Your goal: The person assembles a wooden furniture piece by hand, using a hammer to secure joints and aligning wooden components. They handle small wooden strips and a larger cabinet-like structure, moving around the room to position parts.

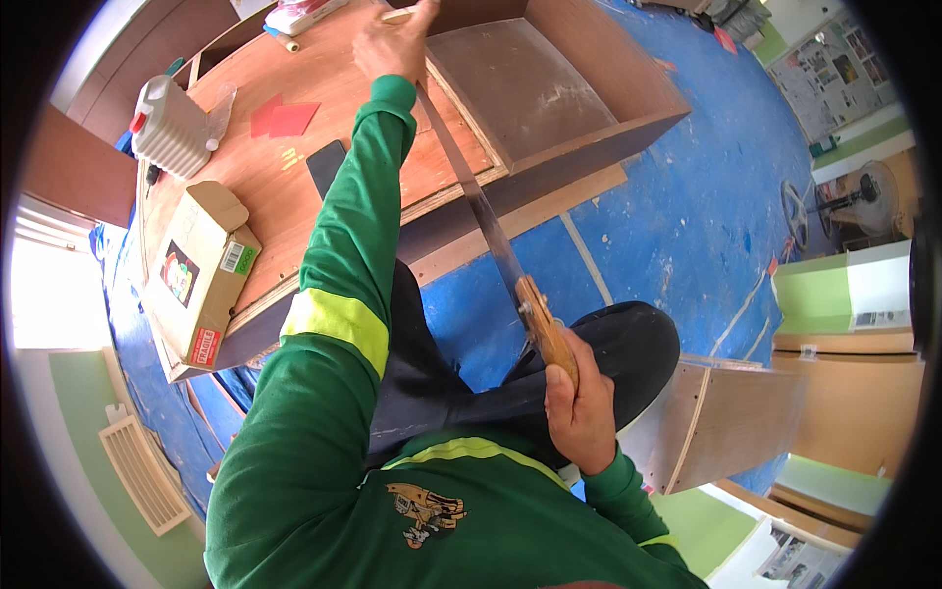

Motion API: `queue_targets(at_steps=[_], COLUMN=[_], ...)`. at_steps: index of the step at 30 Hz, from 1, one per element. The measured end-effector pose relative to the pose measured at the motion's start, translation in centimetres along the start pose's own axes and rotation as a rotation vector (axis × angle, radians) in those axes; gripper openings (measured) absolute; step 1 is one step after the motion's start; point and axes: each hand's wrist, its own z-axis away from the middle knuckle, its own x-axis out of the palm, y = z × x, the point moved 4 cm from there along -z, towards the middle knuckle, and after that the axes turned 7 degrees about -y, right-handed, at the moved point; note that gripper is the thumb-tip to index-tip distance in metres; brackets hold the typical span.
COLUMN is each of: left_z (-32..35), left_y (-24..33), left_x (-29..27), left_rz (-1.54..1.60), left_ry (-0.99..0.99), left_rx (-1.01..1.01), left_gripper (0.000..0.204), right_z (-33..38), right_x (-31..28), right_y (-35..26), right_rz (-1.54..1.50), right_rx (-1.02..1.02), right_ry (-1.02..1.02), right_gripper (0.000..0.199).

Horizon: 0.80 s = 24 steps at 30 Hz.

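The right hand (579,407) grips a handsaw (496,250) by its wooden handle; the left hand (392,44) steadies a wooden strip (396,15).

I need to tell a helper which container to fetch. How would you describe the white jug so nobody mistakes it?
Start at the brown wooden cabinet panel lying flat on the blue floor. At its far left edge lies the white jug, ribbed, with a red cap. The cardboard box beside it is tan and square-edged.

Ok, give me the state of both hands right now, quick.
Left hand: closed, pinching a thin wooden strip on the brown cabinet.
Right hand: closed around the wooden handle of the handsaw.
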Motion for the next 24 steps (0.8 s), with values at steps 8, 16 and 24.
queue_targets(at_steps=[8,16,24], left_z=[-0.2,-1.7,-1.8], left_y=[2.3,-0.5,0.9], left_x=[-0.2,0.0,-0.8], left_rz=[-0.004,0.034,0.017], left_ry=[-0.149,-0.004,-0.023], left_rx=[-0.045,0.032,0.114], left_gripper=[0.127,0.112,0.096], right_z=[-21.4,-5.0,-14.0], right_x=[6.5,2.6,5.3], right_y=[0.4,1.8,1.3], right_rz=[-0.015,-0.026,-0.02], right_rx=[-0.227,-0.006,-0.176], right_ry=[0.135,-0.004,0.078], right_gripper=[0.034,0.043,0.039])
